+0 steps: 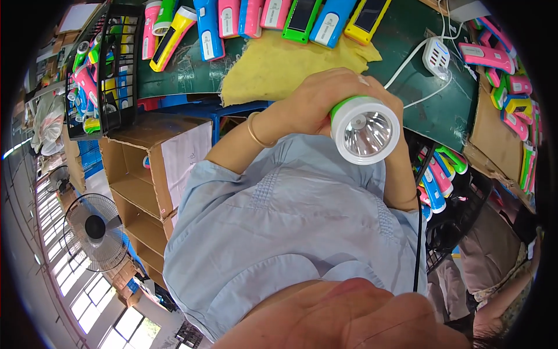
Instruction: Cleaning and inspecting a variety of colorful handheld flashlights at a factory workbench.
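A green flashlight with a white rim is held in front of my chest, its reflector and small bulb facing up toward my head. My left hand wraps round its left and far side, a bangle on the wrist. On the other side my right hand closes round the body, partly covered by the flashlight's head. The two hands meet behind the lamp, and most of the body is hidden by them. A yellow cloth lies on the green table just beyond my hands.
Along the table's far side lie several coloured flashlights. A white multi-port charger with cables sits at right. Black crates and a cardboard box hold more flashlights. Cardboard shelving and a fan stand to the left.
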A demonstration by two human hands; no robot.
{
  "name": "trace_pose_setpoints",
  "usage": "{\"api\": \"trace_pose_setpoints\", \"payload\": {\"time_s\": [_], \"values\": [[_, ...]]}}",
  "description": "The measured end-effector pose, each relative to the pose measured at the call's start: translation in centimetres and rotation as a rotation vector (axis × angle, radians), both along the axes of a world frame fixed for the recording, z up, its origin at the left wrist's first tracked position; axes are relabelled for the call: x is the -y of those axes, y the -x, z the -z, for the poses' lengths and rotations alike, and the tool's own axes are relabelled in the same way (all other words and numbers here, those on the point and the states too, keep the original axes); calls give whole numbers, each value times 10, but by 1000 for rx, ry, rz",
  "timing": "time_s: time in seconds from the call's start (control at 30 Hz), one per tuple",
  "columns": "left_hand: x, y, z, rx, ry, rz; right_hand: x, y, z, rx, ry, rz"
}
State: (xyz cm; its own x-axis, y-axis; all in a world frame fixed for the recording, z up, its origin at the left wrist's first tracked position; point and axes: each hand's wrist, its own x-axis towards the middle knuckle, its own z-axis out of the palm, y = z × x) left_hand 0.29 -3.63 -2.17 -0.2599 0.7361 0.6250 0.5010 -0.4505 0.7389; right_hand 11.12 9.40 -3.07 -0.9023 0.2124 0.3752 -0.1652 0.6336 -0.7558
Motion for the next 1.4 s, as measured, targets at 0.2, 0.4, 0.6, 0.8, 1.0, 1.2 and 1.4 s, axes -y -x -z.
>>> {"api": "trace_pose_setpoints", "payload": {"time_s": [0.2,0.4,0.6,0.8,1.0,1.2,1.4], "values": [[15,-6,-12,64,210,-171,-23,-15,-2,178,175,-56],[19,-11,2,-78,297,-331,-21,-26,-11,214,500,14],[4,-5,-11,245,361,-310,-10,-16,-32,83,448,14],[-1,3,-31,484,398,-230,-8,11,-50,-47,261,-35],[-6,2,-26,401,515,-412,-3,17,-57,78,148,47],[-11,-1,-14,276,452,-527,7,19,-61,140,-162,212],[-18,-3,-8,-72,350,-654,4,34,-44,29,-192,245]]}}
